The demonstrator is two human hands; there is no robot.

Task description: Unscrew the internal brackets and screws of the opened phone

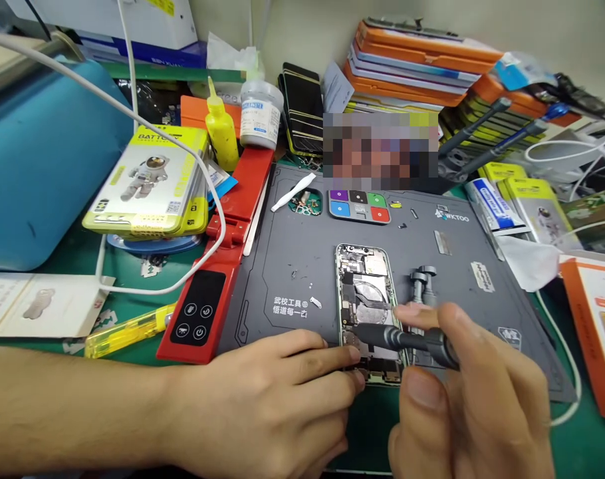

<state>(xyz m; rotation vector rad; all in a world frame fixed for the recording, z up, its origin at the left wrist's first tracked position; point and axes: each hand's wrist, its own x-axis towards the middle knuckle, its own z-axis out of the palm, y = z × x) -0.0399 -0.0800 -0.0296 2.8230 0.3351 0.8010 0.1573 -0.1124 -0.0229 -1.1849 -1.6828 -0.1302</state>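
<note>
Phone (369,299) lies opened, internals up, centre of grey mat (292,266) on worktop. Right hand (472,406) pinches dark screwdriver (407,338), fingers closed round the barrel, tip angled onto phone's lower half. Left hand (277,406) rests flat, fingertips curled against phone's bottom-left edge, holding nothing. Red tool (217,266) just left of mat.

Phone repair workshop, grey repair mat (292,266), stacked battery boxes (150,179), opened phone (367,293)
</note>
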